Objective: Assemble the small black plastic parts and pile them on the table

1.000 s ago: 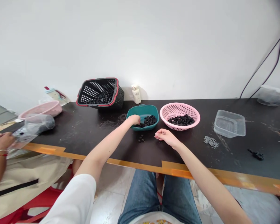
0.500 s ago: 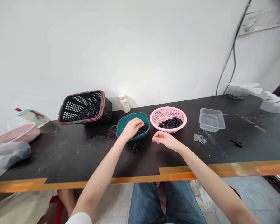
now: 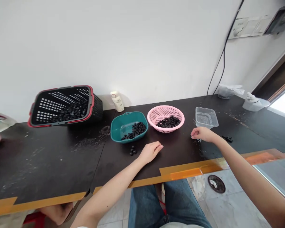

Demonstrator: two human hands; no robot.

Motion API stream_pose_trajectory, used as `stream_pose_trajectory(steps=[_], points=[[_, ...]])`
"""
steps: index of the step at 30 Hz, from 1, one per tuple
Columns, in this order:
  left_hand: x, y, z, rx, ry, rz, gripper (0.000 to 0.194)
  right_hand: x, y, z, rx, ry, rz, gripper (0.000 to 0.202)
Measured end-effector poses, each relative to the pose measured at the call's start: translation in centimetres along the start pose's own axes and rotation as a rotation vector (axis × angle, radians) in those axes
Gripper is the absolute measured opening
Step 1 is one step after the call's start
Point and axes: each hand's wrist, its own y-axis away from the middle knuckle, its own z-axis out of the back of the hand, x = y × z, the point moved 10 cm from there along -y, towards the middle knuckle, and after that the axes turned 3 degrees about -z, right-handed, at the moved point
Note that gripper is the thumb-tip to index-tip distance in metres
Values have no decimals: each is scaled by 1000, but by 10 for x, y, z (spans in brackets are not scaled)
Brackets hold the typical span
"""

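Note:
My left hand (image 3: 151, 152) is low over the dark table, in front of the pink basket (image 3: 154, 110), with its fingers closed together; whatever they hold is hidden. Farther right, my right hand (image 3: 202, 134) has its fingertips pinched at a small pile of thin light-grey pins (image 3: 199, 140), mostly covered by the hand. Small black round parts lie in the pink basket and in the teal basin (image 3: 117, 128). Several loose black parts (image 3: 133, 150) rest on the table between the basin and my left forearm.
A black basket with a red rim (image 3: 92, 101) leans at the left, holding more black parts. A white bottle (image 3: 117, 102) stands by the wall. Behind my right hand is a clear plastic box (image 3: 212, 117), with a black cluster (image 3: 227, 139) to the right. Tape (image 3: 180, 171) lines the table edge.
My left hand has left the teal basin and come down toward me and to the right. My right hand has moved right, from before the pink basket to the pins. The view has turned right.

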Motion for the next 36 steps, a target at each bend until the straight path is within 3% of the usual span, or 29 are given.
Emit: stream_pose_trajectory(steps=[5,21,28,36], points=[[1,4,3,-3,25,30,22,0,-4,-16,71,40,-5,11],[-9,5,6,-4,-91,-44,25,1,-9,-14,108,146,3,14],[-9,5,6,0,-111,-43,24,8,-3,-16,94,110,19,26],[-10,6,8,-20,-126,-55,26,14,-3,-20,94,69,28,15]])
